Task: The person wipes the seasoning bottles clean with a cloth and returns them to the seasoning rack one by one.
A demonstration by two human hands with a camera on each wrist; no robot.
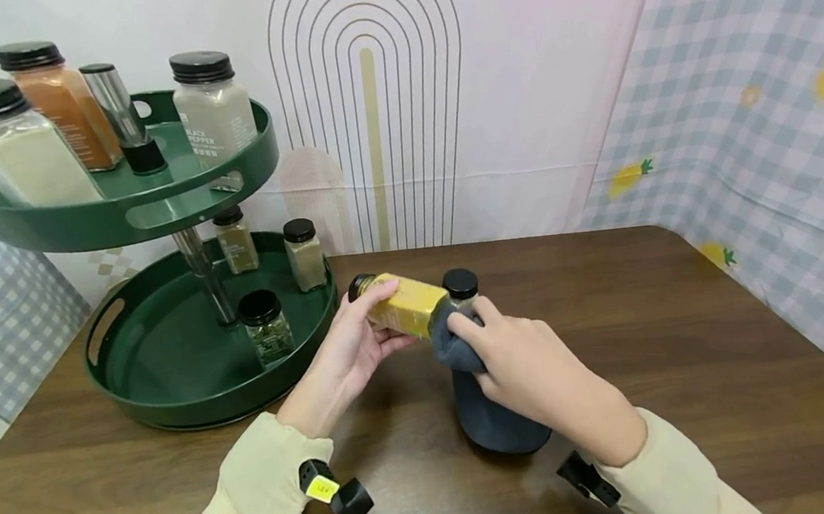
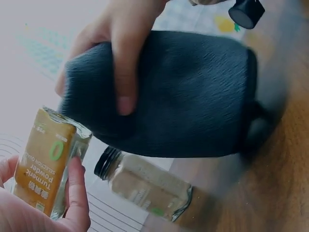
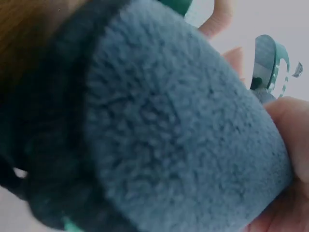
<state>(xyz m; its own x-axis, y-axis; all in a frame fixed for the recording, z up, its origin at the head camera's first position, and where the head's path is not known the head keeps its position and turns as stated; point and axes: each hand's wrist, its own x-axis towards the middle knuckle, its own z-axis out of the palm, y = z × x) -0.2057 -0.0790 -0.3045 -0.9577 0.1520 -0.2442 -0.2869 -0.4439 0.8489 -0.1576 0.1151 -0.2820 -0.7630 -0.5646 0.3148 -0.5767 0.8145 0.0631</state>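
My left hand (image 1: pixel 356 344) holds a yellow turmeric powder jar (image 1: pixel 409 305) on its side, black cap to the left. In my right hand (image 1: pixel 524 354) is a dark blue-grey cleaning cloth (image 1: pixel 500 415), gripped near its top, with the thumb on its leathery face in the left wrist view. A fold of the cloth touches the jar's base end, while the rest hangs down toward the table. The right wrist view shows the fleecy side (image 3: pixel 183 125) of the cloth. Behind it stands a spice jar (image 2: pixel 147 183) with a black lid, partly hidden in the head view.
To the left stands a green two-tier rack (image 1: pixel 172 412). Its upper tray (image 1: pixel 62 227) bears several large jars, among them a black pepper jar (image 1: pixel 216 114). Smaller jars, including a herb jar (image 1: pixel 269 335), stand on the lower tray. The wooden table (image 1: pixel 691 328) extends right to a checked cloth hanging.
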